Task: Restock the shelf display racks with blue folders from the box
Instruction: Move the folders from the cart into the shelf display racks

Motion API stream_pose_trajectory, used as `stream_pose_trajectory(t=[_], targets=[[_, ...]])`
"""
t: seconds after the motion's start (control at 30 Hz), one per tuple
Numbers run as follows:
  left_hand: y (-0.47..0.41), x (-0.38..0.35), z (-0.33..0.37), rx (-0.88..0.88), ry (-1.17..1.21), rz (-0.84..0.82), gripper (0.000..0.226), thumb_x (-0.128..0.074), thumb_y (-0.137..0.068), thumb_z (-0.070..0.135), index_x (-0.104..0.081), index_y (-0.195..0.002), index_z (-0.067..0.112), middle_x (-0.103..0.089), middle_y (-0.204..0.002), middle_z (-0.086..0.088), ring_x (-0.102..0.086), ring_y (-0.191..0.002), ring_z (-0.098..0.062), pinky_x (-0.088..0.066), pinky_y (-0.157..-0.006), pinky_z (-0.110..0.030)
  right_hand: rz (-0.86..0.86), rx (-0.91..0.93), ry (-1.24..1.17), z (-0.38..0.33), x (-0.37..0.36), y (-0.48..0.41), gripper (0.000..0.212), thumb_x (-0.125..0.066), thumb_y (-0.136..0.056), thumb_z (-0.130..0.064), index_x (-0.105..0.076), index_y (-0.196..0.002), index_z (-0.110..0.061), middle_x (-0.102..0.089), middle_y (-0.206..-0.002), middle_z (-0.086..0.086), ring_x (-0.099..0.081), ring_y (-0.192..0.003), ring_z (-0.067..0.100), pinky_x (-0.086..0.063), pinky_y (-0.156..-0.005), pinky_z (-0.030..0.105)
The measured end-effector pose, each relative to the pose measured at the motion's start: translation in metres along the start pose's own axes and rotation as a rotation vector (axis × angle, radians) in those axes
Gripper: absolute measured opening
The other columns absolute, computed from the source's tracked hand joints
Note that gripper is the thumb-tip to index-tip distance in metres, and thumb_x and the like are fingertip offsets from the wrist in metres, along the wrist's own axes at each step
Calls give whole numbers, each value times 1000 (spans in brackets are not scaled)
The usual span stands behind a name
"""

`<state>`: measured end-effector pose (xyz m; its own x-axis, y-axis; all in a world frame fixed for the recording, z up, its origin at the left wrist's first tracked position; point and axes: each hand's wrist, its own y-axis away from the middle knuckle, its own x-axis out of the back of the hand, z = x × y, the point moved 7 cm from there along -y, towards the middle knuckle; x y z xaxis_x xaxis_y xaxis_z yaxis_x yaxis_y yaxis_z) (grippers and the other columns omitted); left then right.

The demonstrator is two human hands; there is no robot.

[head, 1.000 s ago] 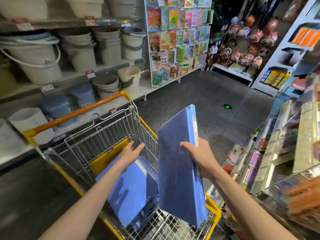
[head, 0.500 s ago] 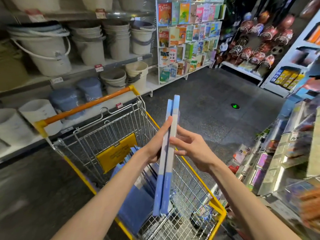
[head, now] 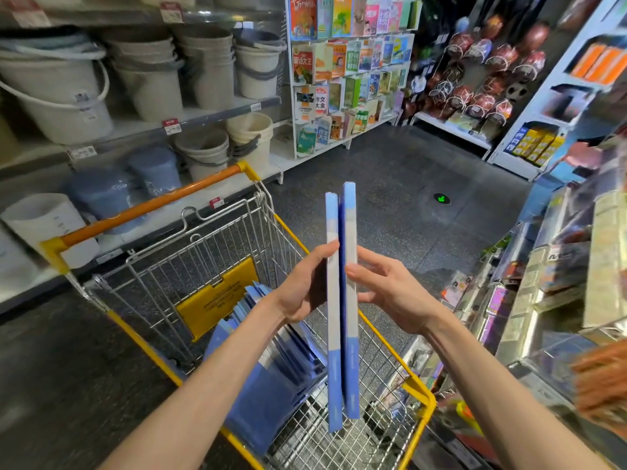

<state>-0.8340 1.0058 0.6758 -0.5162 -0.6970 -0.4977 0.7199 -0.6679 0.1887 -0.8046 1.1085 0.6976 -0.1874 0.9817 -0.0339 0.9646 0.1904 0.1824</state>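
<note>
Two blue folders stand upright side by side over the cart, spines toward me. My left hand (head: 302, 290) holds the left blue folder (head: 334, 374), thumb lying up its spine. My right hand (head: 390, 296) holds the right blue folder (head: 350, 225) from the right side, thumb at its spine and fingers spread along its cover. The two folders nearly touch. More blue folders (head: 271, 374) lean in a stack inside the shopping cart (head: 422, 398). The display racks (head: 556, 273) with packaged goods stand at my right.
The cart's orange handle (head: 152, 205) points toward the bucket shelves (head: 142, 83) on the left. A book rack (head: 349, 69) and a rack of balls (head: 481, 79) stand further along the aisle. A dark aisle floor (head: 390, 184) runs ahead.
One second ago my right hand held one folder broadside while my left reached into the cart. My left hand has since brought up a second folder, and both now stand edge-on together.
</note>
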Motion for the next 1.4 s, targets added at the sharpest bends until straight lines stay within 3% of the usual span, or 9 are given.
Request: stream_pose_trajectory(t=[0.27, 0.5, 0.63, 0.9, 1.03, 1.17, 1.23, 1.33, 1.4], targets=[[-5, -17, 0, -2, 13, -74, 48, -41, -94, 43, -65, -122, 13, -73, -110, -9, -70, -98, -20, -59, -79, -33, 77, 15, 56, -8, 10, 18, 43, -61, -98, -21, -56, -140, -27, -65, -133, 4, -55, -131, 27, -38, -108, 63], [-3, -31, -10, 14, -48, -109, 43, -47, -95, 45, -66, -117, 14, -75, -100, -3, -70, -92, -15, -56, -84, -31, 124, 13, 54, -8, 13, 36, 46, -63, -95, -18, -56, -139, -27, -69, -127, 3, -63, -114, 13, -50, -84, 28], [-1, -31, -11, 10, -79, -104, 56, -52, -94, 41, -57, -136, 4, -70, -109, -13, -68, -93, -21, -58, -83, -34, 130, 36, -10, -7, 12, 42, 50, -63, -92, -10, -56, -139, -24, -71, -121, 1, -66, -107, 10, -53, -78, 22], [-1, -45, -8, -41, -131, -133, 79, -63, -88, 59, -47, -146, 8, -72, -114, -10, -70, -103, -19, -57, -89, -31, 90, 92, 47, -18, 4, 49, 60, -68, -90, -2, -50, -142, -24, -72, -118, 4, -68, -109, 17, -55, -84, 27], [-2, -82, 0, -57, -81, -172, 62, -24, -97, 60, -45, -146, 30, -62, -140, 0, -58, -129, -17, -51, -103, -30, 357, 186, 327, -43, 27, 67, 48, -78, -77, -8, -60, -121, -17, -71, -105, 10, -69, -95, 18, -58, -86, 42], [-28, -118, 20, -14, -405, -137, 67, -34, -92, 80, -45, -146, 44, -39, -158, 11, -33, -146, -6, -27, -120, -36, 509, 288, 286, -79, 57, 112, 38, -57, -75, -7, -67, -111, -17, -73, -107, 13, -69, -100, 25, -56, -90, 53], [-35, -138, 39, -147, -598, -68, 62, -42, -98, 68, -37, -152, 40, -30, -163, 8, -23, -151, -9, -22, -123, -36, 556, 355, 176, -101, 71, 140, 44, -55, -78, -5, -65, -121, -13, -71, -120, 12, -65, -115, 29, -54, -97, 48], [-16, -193, 77, -515, -644, 77, 37, -62, -99, 38, -61, -135, 32, -57, -144, 9, -50, -132, -2, -42, -110, -28, 657, 445, 132, -138, 94, 194, 38, -55, -83, -7, -63, -120, -7, -73, -116, 9, -68, -111, 31, -56, -93, 43], [8, -219, 97, -691, -636, 227, 42, -70, -86, 52, -67, -122, 32, -62, -138, 8, -54, -129, -4, -44, -110, -34, 722, 497, 139, -168, 110, 242, 28, -59, -85, -6, -65, -112, -9, -76, -103, -1, -72, -95, 18, -56, -80, 31]])
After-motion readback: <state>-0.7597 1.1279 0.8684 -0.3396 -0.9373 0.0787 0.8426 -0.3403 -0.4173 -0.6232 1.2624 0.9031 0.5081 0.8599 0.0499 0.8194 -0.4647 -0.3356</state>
